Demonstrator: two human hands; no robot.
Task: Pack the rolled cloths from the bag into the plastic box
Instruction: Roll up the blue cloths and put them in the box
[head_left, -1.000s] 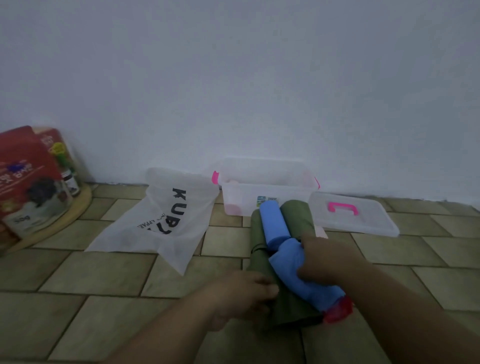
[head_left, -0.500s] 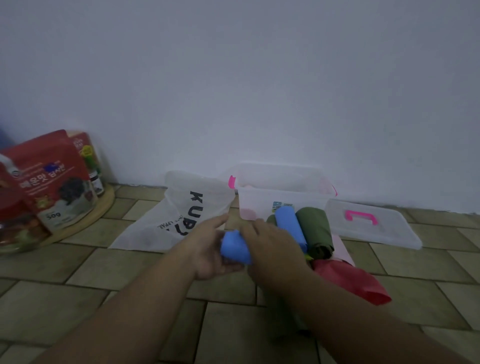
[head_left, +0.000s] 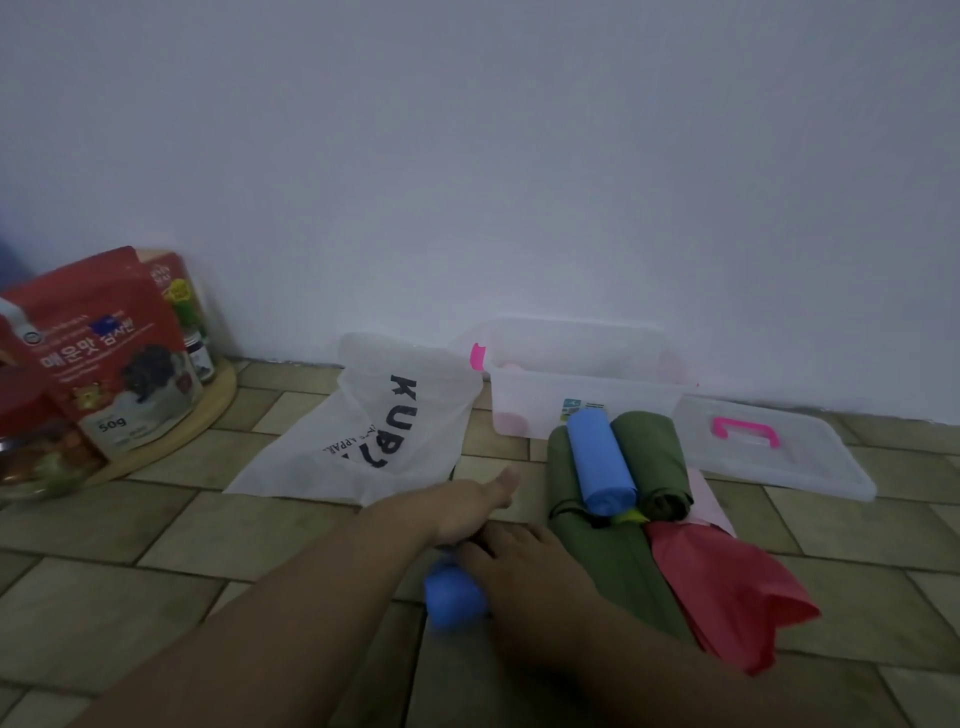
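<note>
A tiled floor (head_left: 156, 561) beside a white wall is shown. A blue rolled cloth (head_left: 453, 597) is held near the floor between both hands: the left hand (head_left: 470, 506) is laid over its far end with the thumb extended, and the right hand (head_left: 524, 564) is pressed against its right side; the closure of each hand cannot be told. To the right, a second blue roll (head_left: 600, 462) is seen lying on two green rolls (head_left: 652, 457), with a red cloth (head_left: 727, 592) nearer. The open plastic box (head_left: 582, 384) stands at the wall, its lid (head_left: 769, 447) to the right and the flattened white bag (head_left: 384, 421) to the left.
</note>
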